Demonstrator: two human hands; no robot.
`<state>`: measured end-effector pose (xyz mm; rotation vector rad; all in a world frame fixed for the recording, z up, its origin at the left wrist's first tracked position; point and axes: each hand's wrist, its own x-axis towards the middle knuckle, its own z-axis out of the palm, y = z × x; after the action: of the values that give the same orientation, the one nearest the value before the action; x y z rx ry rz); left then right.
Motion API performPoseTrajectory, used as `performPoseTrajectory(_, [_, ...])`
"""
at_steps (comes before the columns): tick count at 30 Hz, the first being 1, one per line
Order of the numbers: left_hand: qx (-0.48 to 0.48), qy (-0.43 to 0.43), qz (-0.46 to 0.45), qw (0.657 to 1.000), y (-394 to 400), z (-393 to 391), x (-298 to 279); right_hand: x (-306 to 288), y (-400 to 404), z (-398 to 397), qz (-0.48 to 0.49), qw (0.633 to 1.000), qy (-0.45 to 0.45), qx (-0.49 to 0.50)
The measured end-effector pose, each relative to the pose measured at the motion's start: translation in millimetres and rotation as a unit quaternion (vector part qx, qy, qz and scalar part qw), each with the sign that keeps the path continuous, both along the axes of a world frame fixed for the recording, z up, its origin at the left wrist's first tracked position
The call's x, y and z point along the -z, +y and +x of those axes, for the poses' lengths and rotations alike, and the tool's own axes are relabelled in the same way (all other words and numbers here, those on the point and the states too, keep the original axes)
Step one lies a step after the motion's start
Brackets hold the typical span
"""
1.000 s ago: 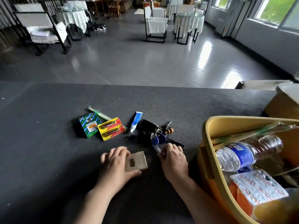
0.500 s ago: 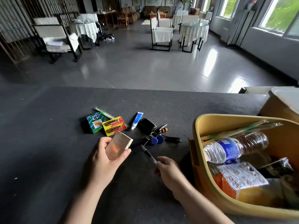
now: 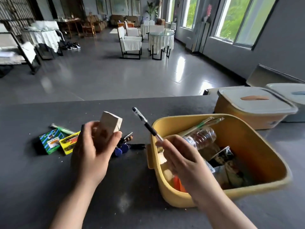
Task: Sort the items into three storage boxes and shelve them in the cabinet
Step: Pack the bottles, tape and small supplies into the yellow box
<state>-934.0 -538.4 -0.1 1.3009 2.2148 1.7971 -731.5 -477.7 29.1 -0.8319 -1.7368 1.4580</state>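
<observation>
My left hand (image 3: 92, 151) holds a small tan cardboard box (image 3: 110, 125) upright above the dark counter (image 3: 33, 179). My right hand (image 3: 183, 161) grips a black pen (image 3: 146, 123) that slants up to the left, over the near left rim of the open yellow storage box (image 3: 165, 192). That box holds a water bottle (image 3: 201, 137), chopsticks in a wrapper and snack packets. On the counter to the left lie a green striped pack (image 3: 49, 142), a yellow battery pack (image 3: 68, 143) and a bunch of keys with blue tags (image 3: 123, 147), partly hidden by my left hand.
A second yellow box with a grey lid (image 3: 254, 107) stands at the back right, and a third lidded box (image 3: 290, 93) sits beside it at the frame edge. Beyond the counter's far edge is a tiled floor with chairs and tables.
Both hands have lifted off the counter: the left raised the cardboard box, the right raised the pen and moved right toward the open yellow box. The camera view has tilted up and right.
</observation>
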Motion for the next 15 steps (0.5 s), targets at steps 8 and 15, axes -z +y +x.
performPoseTrajectory(8, [0.165, -0.006, 0.008, 0.986, 64, 79, -9, 21, 97, 115, 0.326, 0.842, -0.421, 0.084])
performPoseTrajectory(15, [0.232, -0.037, -0.086, 0.968, 90, 91, 16, 57, 108, 96, 0.329, 0.835, -0.439, 0.041])
